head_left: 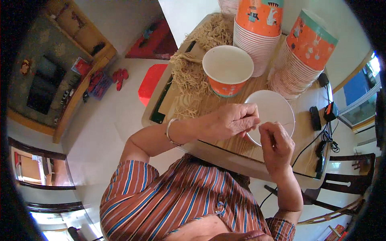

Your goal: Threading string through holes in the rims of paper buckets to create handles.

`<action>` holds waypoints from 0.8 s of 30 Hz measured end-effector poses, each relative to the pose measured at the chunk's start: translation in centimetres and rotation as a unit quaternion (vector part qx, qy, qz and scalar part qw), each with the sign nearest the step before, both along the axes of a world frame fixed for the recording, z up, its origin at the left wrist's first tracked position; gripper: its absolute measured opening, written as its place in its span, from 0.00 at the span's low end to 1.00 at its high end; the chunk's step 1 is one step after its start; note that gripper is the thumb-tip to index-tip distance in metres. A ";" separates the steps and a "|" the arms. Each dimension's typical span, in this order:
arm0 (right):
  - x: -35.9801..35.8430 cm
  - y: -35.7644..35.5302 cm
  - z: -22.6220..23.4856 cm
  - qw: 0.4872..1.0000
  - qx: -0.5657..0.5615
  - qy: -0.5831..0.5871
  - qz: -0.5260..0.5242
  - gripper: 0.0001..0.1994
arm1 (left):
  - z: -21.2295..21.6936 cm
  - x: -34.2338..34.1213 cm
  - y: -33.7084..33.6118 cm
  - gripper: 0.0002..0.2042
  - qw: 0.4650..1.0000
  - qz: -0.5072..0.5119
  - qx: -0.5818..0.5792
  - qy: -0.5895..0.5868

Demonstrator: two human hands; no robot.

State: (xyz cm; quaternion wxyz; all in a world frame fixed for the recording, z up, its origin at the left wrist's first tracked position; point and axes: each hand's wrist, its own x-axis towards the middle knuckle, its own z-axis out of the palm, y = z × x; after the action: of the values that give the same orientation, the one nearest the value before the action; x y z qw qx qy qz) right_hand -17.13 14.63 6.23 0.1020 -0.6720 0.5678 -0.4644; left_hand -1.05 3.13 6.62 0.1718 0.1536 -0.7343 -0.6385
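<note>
The relation that matters is between 2 pinches and 1 open mouth: the white cup (277,105) sits near the middle of the near edge of the wood-grained tabletop (303,105), directly beyond and beneath both hands in this view. The left hand (229,122) reaches in from the left, its fingertips overlapping the cup's left side; the right hand (278,140) comes up across the near rim. Neither is clearly nearer. The cup's mouth faces up, so its upright axis is foreshortened.

Each hand has thumb and forefinger together, the 2 pinches just beside each other. A fine strand (288,123) shows beside the right fingertips; I cannot tell whether either hand grips it.

Beyond, toward the far edge, stand 1 orange printed cup (228,87), a tall cup stack (257,44) and a leaning cup stack (303,56). Tangled beige fibres (189,74) line the left edge up to the far left corner. Black cables (330,140) gather at the right edge.

Off the tabletop, a red stool (152,82) stands left, a dark chair (350,176) right.
</note>
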 end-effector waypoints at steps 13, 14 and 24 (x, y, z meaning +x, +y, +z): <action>-0.3 -0.9 -0.7 0.999 0.040 0.029 -0.021 0.01 | 0.6 0.5 -1.9 0.07 0.999 -0.013 -0.013 -0.028; -0.5 -1.1 -0.8 0.998 0.051 0.036 -0.016 0.02 | 0.6 0.6 -2.2 0.06 0.998 -0.019 -0.048 -0.041; -1.4 -1.9 0.0 0.982 0.180 0.051 -0.003 0.07 | -0.6 0.2 -3.2 0.03 0.985 0.033 -0.162 -0.050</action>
State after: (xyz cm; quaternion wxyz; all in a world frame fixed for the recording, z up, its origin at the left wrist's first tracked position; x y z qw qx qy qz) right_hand -18.53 12.73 6.27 0.1907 -0.6637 0.6486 -0.3200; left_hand -0.86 -0.07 6.06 0.1779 0.1798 -0.8301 -0.4969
